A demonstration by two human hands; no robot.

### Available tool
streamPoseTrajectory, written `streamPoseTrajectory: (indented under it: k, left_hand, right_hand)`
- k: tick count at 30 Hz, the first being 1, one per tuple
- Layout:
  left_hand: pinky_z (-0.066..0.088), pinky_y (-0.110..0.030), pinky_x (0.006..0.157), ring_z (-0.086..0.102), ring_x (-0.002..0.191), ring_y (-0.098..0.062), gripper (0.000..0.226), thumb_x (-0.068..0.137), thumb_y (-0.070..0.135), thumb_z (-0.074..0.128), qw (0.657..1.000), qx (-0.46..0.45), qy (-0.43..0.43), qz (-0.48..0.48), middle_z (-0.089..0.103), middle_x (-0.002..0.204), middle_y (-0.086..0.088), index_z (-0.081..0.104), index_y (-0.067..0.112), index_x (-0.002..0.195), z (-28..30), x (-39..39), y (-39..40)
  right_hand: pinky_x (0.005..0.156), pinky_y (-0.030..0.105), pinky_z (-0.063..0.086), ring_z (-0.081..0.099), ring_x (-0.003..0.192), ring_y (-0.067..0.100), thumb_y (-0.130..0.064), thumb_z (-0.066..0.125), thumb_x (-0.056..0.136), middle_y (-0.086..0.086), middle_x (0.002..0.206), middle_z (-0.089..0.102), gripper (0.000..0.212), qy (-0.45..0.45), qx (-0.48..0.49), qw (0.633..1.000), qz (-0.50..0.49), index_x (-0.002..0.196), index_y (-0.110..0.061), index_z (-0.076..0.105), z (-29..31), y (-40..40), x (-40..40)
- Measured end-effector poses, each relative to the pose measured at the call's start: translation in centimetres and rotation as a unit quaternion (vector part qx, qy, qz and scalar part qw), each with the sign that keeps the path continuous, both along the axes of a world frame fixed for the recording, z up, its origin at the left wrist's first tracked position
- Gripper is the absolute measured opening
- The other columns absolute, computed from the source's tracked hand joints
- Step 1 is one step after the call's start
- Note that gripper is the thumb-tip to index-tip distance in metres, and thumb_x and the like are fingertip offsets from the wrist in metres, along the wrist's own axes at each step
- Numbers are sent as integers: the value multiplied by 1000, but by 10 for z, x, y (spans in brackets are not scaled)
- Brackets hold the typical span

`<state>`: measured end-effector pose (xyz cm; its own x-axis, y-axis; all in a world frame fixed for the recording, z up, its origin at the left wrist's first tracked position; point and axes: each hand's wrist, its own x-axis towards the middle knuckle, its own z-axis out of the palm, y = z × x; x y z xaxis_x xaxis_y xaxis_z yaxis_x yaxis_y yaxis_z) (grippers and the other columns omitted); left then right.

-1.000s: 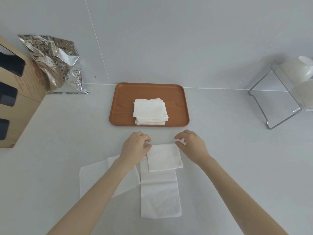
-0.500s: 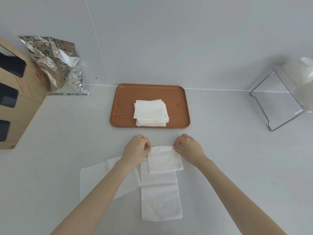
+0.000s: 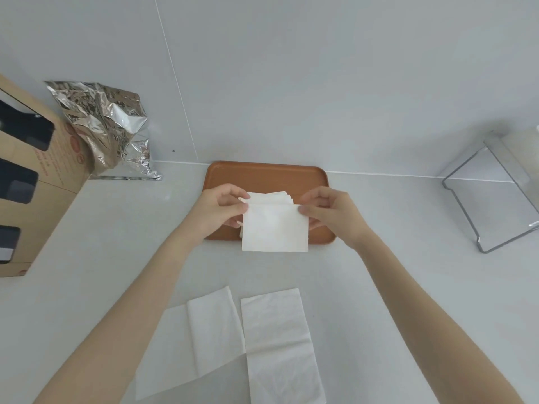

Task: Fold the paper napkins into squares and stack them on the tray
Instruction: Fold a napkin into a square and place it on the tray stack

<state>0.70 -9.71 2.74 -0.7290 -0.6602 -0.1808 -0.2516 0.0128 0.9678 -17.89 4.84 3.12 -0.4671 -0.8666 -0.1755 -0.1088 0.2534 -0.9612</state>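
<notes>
Folded napkin (image 3: pixel 274 228) hangs by its top corners, which I pinch with left hand (image 3: pixel 217 212) and right hand (image 3: pixel 332 214); the stack (image 3: pixel 269 197) on the tray (image 3: pixel 262 174) lies just beyond.

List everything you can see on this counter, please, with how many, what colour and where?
folded napkin: one, white, held up over the tray's near edge
napkin stack: one pile, white, on the tray
tray: one, brown, centre by the wall
unfolded napkins: two, white, near edge of the counter
foil bag: one, silver, back left
cardboard box: one, brown, far left
clear stand: one, transparent, right
counter: white
left hand: pinching the folded napkin's left corner
right hand: pinching its right corner
</notes>
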Motion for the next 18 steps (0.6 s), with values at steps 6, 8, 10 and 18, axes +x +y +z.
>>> streamPoseTrajectory:
  k: [6, 8, 10, 18]
  left_hand:
    - [51, -16, 47, 61, 55, -6, 14, 79, 5, 60, 997, -44, -45, 42, 66, 76, -4, 61, 18, 74, -17, -24, -43]
    - [48, -13, 46, 59, 60, -8, 14, 79, 6, 60, 993, -80, -69, 50, 65, 75, -2, 63, 19, 74, -27, -32, -51]
    - [48, -14, 53, 58, 62, -5, 14, 78, 6, 61, 988, -112, -93, 48, 65, 73, 1, 64, 19, 75, -38, -39, -56]
    - [44, -29, 80, 58, 82, -19, 13, 78, 8, 60, 964, -212, -149, 64, 68, 98, -9, 67, 11, 88, -57, -41, -47]
  right_hand:
    - [57, 30, 57, 61, 59, 18, -3, 65, 79, 8, 72, 63, 11, -12, 31, 999, -18, 82, -13, 62, -26, -47, -15]
    - [55, 28, 54, 58, 55, 12, -3, 65, 78, 3, 67, 61, 13, 3, 48, 998, -36, 78, -16, 61, -37, -58, -20]
    - [48, 22, 48, 55, 52, 8, -3, 65, 77, 0, 66, 59, 14, 19, 66, 996, -64, 77, -17, 60, -49, -67, -24]
    - [59, 3, 40, 55, 73, 6, -6, 63, 77, 3, 100, 61, 19, 141, 80, 981, -107, 88, -20, 57, -70, -68, -24]
